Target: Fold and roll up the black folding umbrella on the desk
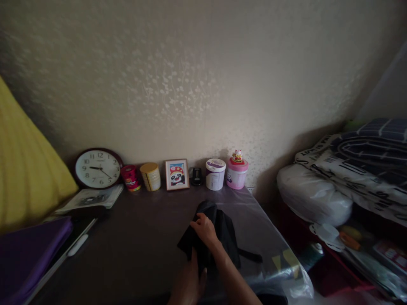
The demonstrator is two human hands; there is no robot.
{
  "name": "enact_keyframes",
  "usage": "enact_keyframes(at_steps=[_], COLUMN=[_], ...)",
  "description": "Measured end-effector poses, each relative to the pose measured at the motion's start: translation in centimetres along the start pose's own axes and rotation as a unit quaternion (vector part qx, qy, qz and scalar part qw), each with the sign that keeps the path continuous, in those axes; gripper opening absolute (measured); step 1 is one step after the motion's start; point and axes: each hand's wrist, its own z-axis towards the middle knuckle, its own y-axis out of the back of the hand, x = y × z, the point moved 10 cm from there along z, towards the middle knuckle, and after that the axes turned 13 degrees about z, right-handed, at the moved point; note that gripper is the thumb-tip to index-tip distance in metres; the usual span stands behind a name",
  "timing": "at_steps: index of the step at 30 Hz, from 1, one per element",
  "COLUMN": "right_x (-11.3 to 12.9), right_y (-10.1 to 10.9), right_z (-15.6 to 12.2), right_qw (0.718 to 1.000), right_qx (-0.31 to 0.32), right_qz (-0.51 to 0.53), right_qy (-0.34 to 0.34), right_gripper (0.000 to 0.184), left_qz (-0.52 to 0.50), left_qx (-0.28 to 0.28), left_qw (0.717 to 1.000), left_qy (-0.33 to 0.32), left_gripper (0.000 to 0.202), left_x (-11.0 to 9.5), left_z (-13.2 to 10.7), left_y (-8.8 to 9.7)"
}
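Note:
A crumpled black fabric item with a strap (227, 233) lies on the table in front of me. Its exact kind is hard to make out in the dim light. My right hand (204, 228) rests on top of it, fingers bent and pinching the cloth. Lower down, at the near edge of the fabric, my left hand (190, 277) has some of the cloth between its thumb and fingers. Part of the left fingers is hidden by the folds. The loose strap sticks out to the right along the tabletop.
Along the wall stand a round clock (98, 168), a red tin (131, 178), a yellow-lidded canister (150, 177), a panda picture frame (177, 174), a white tub (215, 174) and a pink tub (237, 174) topped by a figurine. A purple folder (34, 254) lies left; bedding (359, 169) is piled right.

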Motion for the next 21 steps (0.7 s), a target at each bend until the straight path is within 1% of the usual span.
enact_keyframes(at_steps=[4, 6, 8, 10, 13, 15, 17, 18, 19, 21], right_x=[0.0, 0.0, 0.0, -0.2, 0.0, 0.3, 0.9, 1.3, 1.9, 3.2], right_y=[0.0, 0.1, 0.2, 0.2, 0.0, -0.2, -0.5, -0.8, -1.1, -1.0], right_z=[0.1, 0.1, 0.2, 0.3, 0.4, 0.3, -0.2, -0.7, -1.5, -3.5], right_qw=[0.999, 1.0, 1.0, 1.0, 0.999, 0.998, 0.996, 0.995, 0.992, 0.98], right_qx=[0.003, 0.005, 0.006, 0.007, 0.013, 0.015, 0.031, 0.053, 0.078, 0.113], right_qz=[-0.031, -0.027, -0.027, -0.029, -0.041, -0.064, -0.078, -0.07, -0.053, -0.014], right_qy=[-0.01, -0.007, -0.004, -0.005, 0.001, 0.011, 0.033, 0.052, 0.082, 0.162], right_gripper=[0.039, 0.039, 0.039, 0.039, 0.038, 0.037, 0.034, 0.033, 0.032, 0.028], left_qz=[-0.015, -0.011, 0.004, 0.03, 0.061, 0.069, 0.073, 0.073, 0.072, 0.067], left_qx=[-0.022, -0.025, -0.021, -0.005, 0.017, 0.018, 0.011, 0.011, 0.012, 0.02], left_qw=[0.999, 0.999, 1.0, 0.999, 0.997, 0.997, 0.997, 0.997, 0.997, 0.997], left_qy=[0.026, 0.017, -0.006, -0.022, -0.036, -0.036, -0.03, -0.028, -0.025, -0.018], left_gripper=[0.067, 0.07, 0.072, 0.074, 0.073, 0.069, 0.067, 0.067, 0.067, 0.068], left_x=[0.6, 0.3, -0.4, -0.9, -1.2, -1.2, -1.0, -1.0, -0.9, -0.7], left_z=[-0.9, -1.4, -1.7, -1.7, -1.1, -0.5, 0.0, 0.1, 0.2, 0.3], left_y=[0.2, 0.6, 1.1, 1.2, 0.7, 0.3, 0.1, 0.0, -0.1, -0.2])
